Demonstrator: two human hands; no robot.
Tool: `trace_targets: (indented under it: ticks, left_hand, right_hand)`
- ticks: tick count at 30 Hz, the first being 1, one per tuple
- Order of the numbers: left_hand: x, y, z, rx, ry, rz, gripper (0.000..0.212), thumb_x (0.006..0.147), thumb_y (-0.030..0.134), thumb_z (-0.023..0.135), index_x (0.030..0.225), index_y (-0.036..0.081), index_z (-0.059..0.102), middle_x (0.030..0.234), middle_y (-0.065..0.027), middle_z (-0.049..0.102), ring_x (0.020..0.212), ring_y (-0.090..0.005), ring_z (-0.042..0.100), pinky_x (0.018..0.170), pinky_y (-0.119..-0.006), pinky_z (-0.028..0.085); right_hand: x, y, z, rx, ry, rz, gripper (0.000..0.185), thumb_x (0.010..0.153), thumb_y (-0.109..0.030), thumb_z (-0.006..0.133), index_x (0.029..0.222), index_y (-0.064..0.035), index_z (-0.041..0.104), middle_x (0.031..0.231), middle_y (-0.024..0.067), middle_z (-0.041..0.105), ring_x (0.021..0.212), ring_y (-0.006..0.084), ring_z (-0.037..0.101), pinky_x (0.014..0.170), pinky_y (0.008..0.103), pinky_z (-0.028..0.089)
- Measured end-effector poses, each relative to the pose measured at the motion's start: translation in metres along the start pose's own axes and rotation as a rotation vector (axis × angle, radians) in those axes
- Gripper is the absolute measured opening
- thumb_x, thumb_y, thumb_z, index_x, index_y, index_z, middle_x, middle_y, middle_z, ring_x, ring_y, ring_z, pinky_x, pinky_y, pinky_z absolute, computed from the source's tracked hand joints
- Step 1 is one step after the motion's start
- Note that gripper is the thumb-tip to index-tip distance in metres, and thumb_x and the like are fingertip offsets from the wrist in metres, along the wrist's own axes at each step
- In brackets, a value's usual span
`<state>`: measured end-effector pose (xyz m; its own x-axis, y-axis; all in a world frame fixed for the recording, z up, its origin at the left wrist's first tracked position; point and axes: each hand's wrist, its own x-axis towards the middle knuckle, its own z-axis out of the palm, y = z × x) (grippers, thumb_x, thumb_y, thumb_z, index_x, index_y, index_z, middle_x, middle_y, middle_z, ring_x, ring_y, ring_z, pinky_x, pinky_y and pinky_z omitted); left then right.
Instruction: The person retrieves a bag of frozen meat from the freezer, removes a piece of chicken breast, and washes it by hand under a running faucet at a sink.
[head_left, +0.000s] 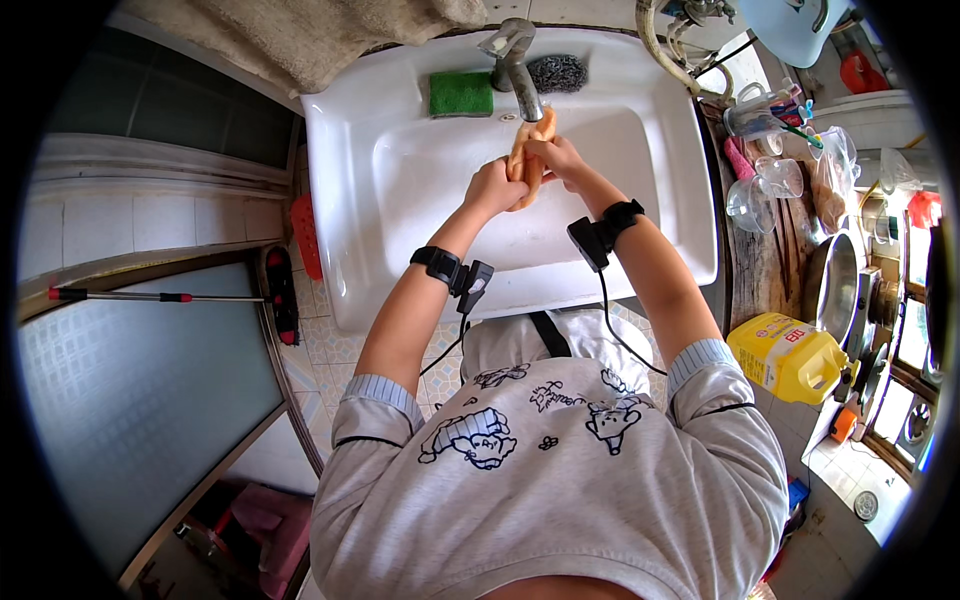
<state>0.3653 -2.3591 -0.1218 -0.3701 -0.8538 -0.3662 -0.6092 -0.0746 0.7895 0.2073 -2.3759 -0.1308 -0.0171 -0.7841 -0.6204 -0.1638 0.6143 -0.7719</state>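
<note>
Both of my hands are over the white ceramic sink (346, 202), close together under the metal faucet (517, 71). My left hand (493, 187) grips the lower end of an orange-tan, soft-looking item (547, 121), possibly a folded cloth; its exact kind cannot be told. Higher up, my right hand (561, 159) holds the same item, with the thumb across its front. The item's top end reaches beside the spout. Fingers hide part of its middle. On the sink's back ledge, a green scouring pad (460, 94) lies left of the faucet and a metal scrubber (557, 73) right of it.
Right of the sink, a wooden counter (757, 277) carries clear plastic cups (751, 204), chopsticks (785, 247), a metal basin (834, 285) and a yellow jug (784, 356). A beige towel (300, 37) hangs at upper left. A red plastic basket (306, 236) stands beside the sink.
</note>
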Motion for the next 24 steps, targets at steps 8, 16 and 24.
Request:
trace_targets:
  ticks: [8,16,24]
  left_hand:
    - [-0.002,-0.003,-0.001,-0.02,-0.017,-0.01,0.042,0.06,0.023,0.063,0.098,0.006,0.059,0.086,-0.0148,0.064,0.079,-0.0279,0.062,0.072,-0.034,0.049]
    - [-0.004,-0.008,-0.009,-0.353,-0.159,0.046,0.054,0.058,0.02,0.07,0.105,-0.001,0.053,0.079,-0.0086,0.061,0.072,-0.0162,0.06,0.066,-0.026,0.047]
    - [0.002,-0.017,-0.004,-0.416,-0.238,0.046,0.077,0.065,0.017,0.074,0.128,0.0,0.032,0.119,-0.0125,0.046,0.101,-0.0204,0.053,0.083,-0.03,0.046]
  right_hand:
    - [-0.005,0.001,-0.001,0.039,-0.019,0.024,0.048,0.069,-0.031,0.06,0.104,0.0007,0.055,0.096,0.0124,0.06,0.086,0.0236,0.061,0.069,0.0351,0.052]
    - [-0.013,0.008,-0.005,0.175,-0.061,0.034,0.044,0.072,-0.031,0.056,0.105,-0.0024,0.051,0.102,0.0115,0.056,0.097,0.0233,0.055,0.084,0.0404,0.044]
    - [-0.007,0.009,-0.006,0.365,-0.082,0.023,0.036,0.076,-0.024,0.052,0.106,-0.0051,0.044,0.105,0.0099,0.053,0.099,0.0225,0.053,0.086,0.0405,0.042]
